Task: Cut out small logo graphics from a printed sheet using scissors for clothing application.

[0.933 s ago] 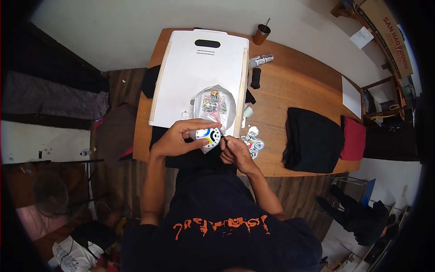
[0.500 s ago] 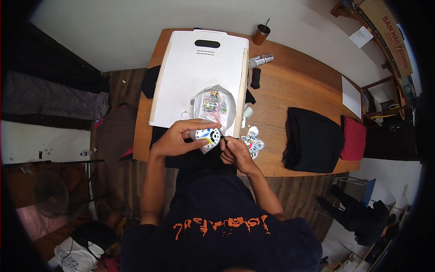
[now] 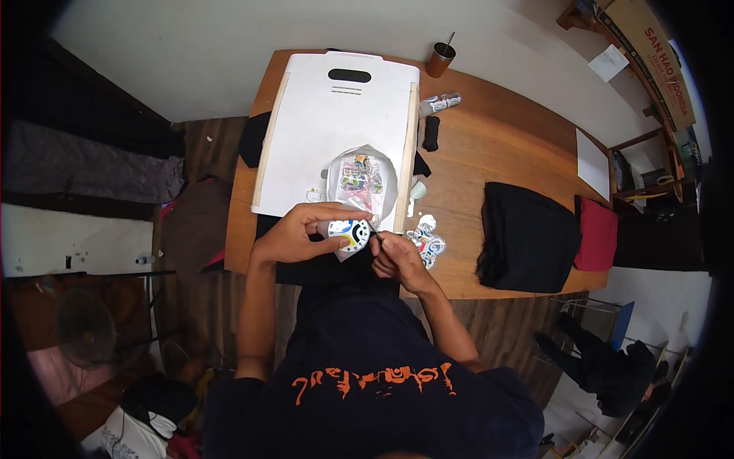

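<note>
My left hand [image 3: 292,236] pinches a round printed sticker [image 3: 349,236] between thumb and fingers; it has blue, yellow and black patterns on white, with pale backing paper around it. Closed around a slim dark tool [image 3: 375,232], my right hand [image 3: 399,258] holds its thin tip at the sticker's right edge. Whether the tool is a knife or scissors cannot be made out. Just beyond both hands, a round white container [image 3: 391,177] holds colourful paper scraps. Several cut-out round stickers [image 3: 430,245] lie in a loose pile to the right of my right hand.
Under the container lies a large white board [image 3: 329,130] with a handle slot, on a wooden table [image 3: 497,130]. A brown cup [image 3: 440,61] stands at the back, near a clear roll with printed stickers [image 3: 440,102]. Folded black cloth [image 3: 527,237] and red cloth [image 3: 595,233] rest at the right.
The sticker has turned slightly in my left hand and shifted a little left. The tool's tip has moved slightly along its edge; both hands stay in nearly the same place.
</note>
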Tool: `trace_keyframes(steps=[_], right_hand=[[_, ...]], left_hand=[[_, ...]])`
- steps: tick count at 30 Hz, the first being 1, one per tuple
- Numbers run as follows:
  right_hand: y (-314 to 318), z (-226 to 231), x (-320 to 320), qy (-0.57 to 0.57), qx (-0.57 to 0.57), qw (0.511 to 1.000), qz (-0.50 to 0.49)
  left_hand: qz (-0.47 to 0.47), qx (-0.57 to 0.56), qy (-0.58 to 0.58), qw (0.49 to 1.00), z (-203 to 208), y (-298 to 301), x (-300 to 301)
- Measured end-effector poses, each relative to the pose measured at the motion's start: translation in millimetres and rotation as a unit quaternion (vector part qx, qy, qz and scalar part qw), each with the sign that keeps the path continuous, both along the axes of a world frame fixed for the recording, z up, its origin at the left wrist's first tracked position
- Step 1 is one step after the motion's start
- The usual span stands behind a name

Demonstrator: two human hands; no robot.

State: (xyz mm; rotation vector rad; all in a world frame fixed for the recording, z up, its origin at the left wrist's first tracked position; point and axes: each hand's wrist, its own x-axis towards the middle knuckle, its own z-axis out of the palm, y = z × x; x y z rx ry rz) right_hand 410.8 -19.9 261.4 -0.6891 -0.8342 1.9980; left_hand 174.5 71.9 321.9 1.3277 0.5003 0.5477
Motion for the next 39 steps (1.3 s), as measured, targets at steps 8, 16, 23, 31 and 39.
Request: trace_keyframes(steps=[8, 16, 23, 31, 39], right_hand=[[-0.8, 0.8, -2.1, 0.0, -0.008, 1.0, -0.005], [-3.4, -6.1, 9.2, 0.003, -0.018, 1.0, -0.002], [13.7, -3.8, -0.3, -0.081, 0.047, 0.98, -0.174], [22.3, -5.1, -2.4, -0.255, 0.084, 0.945, -0.187], [22.8, -1.0, -10.7, -0.267, 0.074, 0.943, -0.186]], left_hand=[[-0.004, -0.005, -0.003, 1.0, -2.5, -0.5, 0.6], [0.036, -0.002, -0.014, 0.999, -2.9, -3.1, 0.0], [0.029, -0.02, -0.008, 0.999, -7.2, -8.0, 3.2], [0.02, -0.002, 0.006, 1.0, -15.5, -9.7, 6.9], [0.01, 0.004, 0.042, 0.999, -16.4, -11.9, 8.3]])
